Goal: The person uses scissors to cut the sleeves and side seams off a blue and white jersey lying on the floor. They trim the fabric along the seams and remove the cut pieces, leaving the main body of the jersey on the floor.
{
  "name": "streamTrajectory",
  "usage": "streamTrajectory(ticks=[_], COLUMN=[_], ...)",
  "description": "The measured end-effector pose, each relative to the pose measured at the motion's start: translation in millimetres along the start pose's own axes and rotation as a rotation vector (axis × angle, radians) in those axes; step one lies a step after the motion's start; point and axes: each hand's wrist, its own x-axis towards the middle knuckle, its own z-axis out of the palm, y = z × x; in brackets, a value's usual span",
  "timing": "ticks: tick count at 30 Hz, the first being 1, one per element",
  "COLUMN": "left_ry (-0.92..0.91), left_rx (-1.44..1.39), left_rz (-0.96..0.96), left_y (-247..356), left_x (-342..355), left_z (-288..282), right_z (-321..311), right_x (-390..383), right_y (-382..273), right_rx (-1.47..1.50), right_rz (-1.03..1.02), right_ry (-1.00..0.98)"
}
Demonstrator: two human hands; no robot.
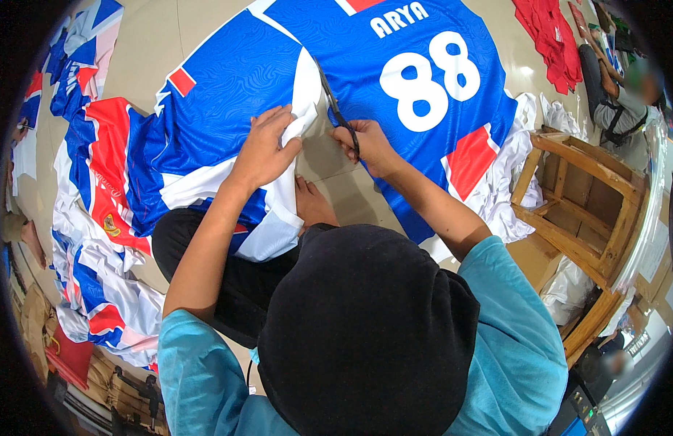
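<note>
My right hand [365, 145] grips a pair of black-handled scissors [327, 91], its fingers in the handle loops. The blades point away from me and lie along the edge between two printed fabric pieces. My left hand [267, 145] rests on the left blue fabric panel [231, 91] near its white border, fingers stretched out and thumb apart. To the right of the scissors spreads a blue jersey panel [474, 120] with white lettering, large white numerals and red patches. Tiled floor shows in the gap between the panels, beside my bare foot [314, 203].
Crumpled red, white and blue fabric [107, 167] is heaped at the left. White scraps [507, 207] lie beside a wooden stool [594, 211] on the right. A red garment [550, 43] lies at the far right, near another seated person [630, 105].
</note>
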Motion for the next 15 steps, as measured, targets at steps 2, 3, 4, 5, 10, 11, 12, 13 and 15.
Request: streamTrajectory(ticks=[2, 3, 4, 5, 10, 11, 12, 13, 15], left_ry=[0.001, 0.003, 0.003, 0.003, 0.007, 0.008, 0.01, 0.01, 0.01], left_rx=[-0.003, -0.004, -0.004, -0.004, -0.01, -0.012, -0.01, -0.005, 0.0], left_rz=[0.009, 0.012, 0.01, 0.008, 0.004, 0.004, 0.002, 0.002, 0.003], left_y=[0.6, 0.9, 1.1, 1.4, 1.9, 1.6, 1.9, 2.4, 3.3], left_x=[0.1, 0.0, 0.0, 0.1, -0.2, 0.0, -0.3, -0.4, 0.0], left_z=[-0.1, -0.4, -0.3, 0.0, 0.2, 0.8, 0.4, -0.1, -0.7], right_z=[-2.9, -3.6, -4.5, -5.3, -7.1, -8.6, -9.2, -9.9, -11.2], right_x=[2.3, 3.0, 3.2, 3.1, 2.9, 4.1, 4.7, 4.7, 3.8], right_y=[1.9, 2.1, 1.9, 1.4, -0.4, 0.3, 0.4, 0.1, -1.7], right_rx=[-0.023, -0.034, -0.037, -0.04, -0.054, -0.061, -0.067, -0.086, -0.126], right_rz=[0.003, 0.004, 0.002, 0.001, 0.008, 0.012, 0.014, 0.012, 0.009], right_ry=[0.004, 0.006, 0.005, 0.004, -0.005, -0.002, -0.002, -0.008, -0.017])
